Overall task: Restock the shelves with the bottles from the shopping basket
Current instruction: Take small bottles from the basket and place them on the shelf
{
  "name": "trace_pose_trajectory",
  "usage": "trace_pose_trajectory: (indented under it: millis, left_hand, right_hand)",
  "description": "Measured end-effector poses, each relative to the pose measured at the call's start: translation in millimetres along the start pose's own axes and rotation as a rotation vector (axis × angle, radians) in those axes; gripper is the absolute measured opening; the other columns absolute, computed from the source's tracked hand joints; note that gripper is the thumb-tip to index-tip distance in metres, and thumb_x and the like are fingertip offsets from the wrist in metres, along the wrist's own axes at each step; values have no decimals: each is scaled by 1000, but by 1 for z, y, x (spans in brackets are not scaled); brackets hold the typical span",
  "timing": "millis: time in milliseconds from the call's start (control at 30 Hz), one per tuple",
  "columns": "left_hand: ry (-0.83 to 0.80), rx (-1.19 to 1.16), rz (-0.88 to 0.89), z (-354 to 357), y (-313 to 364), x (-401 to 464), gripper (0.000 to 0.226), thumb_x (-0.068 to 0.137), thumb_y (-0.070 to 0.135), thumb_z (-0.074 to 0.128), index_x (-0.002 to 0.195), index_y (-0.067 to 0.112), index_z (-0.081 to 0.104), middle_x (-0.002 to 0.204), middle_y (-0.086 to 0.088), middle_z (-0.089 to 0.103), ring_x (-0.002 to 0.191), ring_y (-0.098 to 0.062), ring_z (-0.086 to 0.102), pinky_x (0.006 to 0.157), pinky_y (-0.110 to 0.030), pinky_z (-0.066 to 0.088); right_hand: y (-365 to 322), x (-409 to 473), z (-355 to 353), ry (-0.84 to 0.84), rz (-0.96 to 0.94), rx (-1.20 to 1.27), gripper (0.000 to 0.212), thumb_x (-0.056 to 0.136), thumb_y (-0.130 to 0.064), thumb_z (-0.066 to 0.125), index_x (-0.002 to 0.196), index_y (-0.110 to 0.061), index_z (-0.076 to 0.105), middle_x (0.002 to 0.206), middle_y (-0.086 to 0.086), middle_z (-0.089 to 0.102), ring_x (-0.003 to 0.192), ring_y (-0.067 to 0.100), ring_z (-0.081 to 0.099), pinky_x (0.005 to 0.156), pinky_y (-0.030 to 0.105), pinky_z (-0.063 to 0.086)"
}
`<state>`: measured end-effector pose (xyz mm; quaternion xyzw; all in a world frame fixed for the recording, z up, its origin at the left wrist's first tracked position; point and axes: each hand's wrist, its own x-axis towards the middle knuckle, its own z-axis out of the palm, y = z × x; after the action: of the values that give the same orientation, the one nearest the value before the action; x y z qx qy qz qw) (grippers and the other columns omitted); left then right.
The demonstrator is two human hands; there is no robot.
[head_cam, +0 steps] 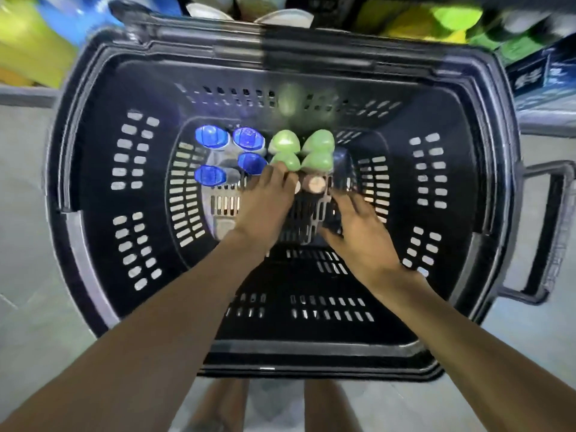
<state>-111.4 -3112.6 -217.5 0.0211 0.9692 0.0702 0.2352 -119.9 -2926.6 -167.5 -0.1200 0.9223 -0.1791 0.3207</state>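
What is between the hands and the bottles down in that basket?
Nothing visible. Both hands are inside the open basket. The left hand already touches a green cap; the right hand hovers near the pinkish cap.

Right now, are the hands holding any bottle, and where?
Not clearly. The left hand has fingertips on the cap of a green-capped bottle, but a grip cannot be told. The right hand holds nothing, hovering inside the basket.

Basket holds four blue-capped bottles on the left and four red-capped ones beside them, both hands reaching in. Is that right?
Not quite. The four caps beside the blue caps are green, not red, as the head view shows. The rest holds: both the left hand and right hand reach into the basket.
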Motion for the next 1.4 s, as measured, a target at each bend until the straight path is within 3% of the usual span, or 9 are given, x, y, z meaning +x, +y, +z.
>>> trace_pose_trajectory:
  millis: [100, 267, 433, 533, 733, 967, 1100, 1267, 1400]
  left_hand:
    - [10, -45, 0, 6, 4, -4, 76, 60, -4, 81, 126, 12, 47, 135, -14, 47, 127, -35, 48, 96, -47, 52]
    - [133, -183, -12, 21, 2, -12, 41, 79, 4, 74, 114, 15, 57, 113, -5, 63, 107, -30, 59, 85, -43, 52]
    - [109, -460, -102, 6, -2, -41, 49, 84, 4, 72, 130, 15, 57, 122, -3, 64, 117, -22, 59, 93, -38, 54]
    - [128, -561, -148, -5, -7, -61, 40, 88, 9, 71, 126, 17, 57, 118, 2, 63, 106, -17, 63, 82, -38, 58]
    - [145, -612, -168, 1, -23, -69, 34, 90, 20, 72, 120, 24, 57, 114, 11, 59, 99, -10, 63, 73, -34, 58]
    - [170, -650, -211, 3, -34, -70, 40, 87, 15, 74, 123, 27, 59, 118, 11, 62, 106, -12, 63, 87, -39, 56]
    - [155, -648, -243, -15, -36, -78, 39, 90, 20, 73, 124, 30, 57, 119, 12, 63, 107, -12, 63, 86, -39, 56]
    - [171, -648, -291, -78, -32, -93, 35, 91, 27, 74, 123, 29, 60, 114, 11, 67, 101, -13, 66, 77, -28, 50]
    - [212, -671, -263, -147, -27, -113, 35, 90, 36, 75, 123, 30, 64, 117, 13, 67, 104, -11, 65, 86, -31, 52]
  right_hand:
    - [3, 4, 6, 2, 33, 52, 71, 96, -32, 69, 155, -26, 31, 149, 1, 45, 137, 22, 48, 112, 42, 47]
    - [6, 13, 7, -23, 70, 84, 66, 96, -31, 69, 152, -25, 36, 147, 1, 48, 135, 21, 51, 109, 38, 48]
    - [2, 31, 7, -33, 97, 123, 69, 96, -27, 70, 155, -24, 35, 147, 2, 52, 128, 22, 58, 102, 38, 52]
    - [-2, 45, 13, -44, 88, 86, 70, 96, -24, 71, 156, -21, 35, 143, 4, 58, 122, 23, 63, 94, 31, 50]
    - [-5, 65, 39, 44, 119, 73, 68, 93, -19, 73, 148, -14, 34, 134, 11, 60, 113, 31, 67, 92, 46, 58]
    - [-9, 69, 56, 119, 136, 121, 49, 98, -27, 66, 140, -21, 40, 112, 7, 71, 97, 31, 70, 81, 43, 57]
    - [-18, 55, 32, 90, 118, 167, 42, 99, -41, 67, 132, -24, 47, 103, 2, 74, 87, 21, 73, 78, 43, 61]
    - [-42, 19, -37, 5, 108, 292, 44, 93, -37, 74, 130, -23, 55, 108, -5, 75, 95, 14, 72, 88, 36, 59]
    - [-70, -22, -106, 38, 43, 353, 41, 90, -30, 79, 126, -25, 60, 108, -8, 76, 97, 9, 72, 86, 12, 53]
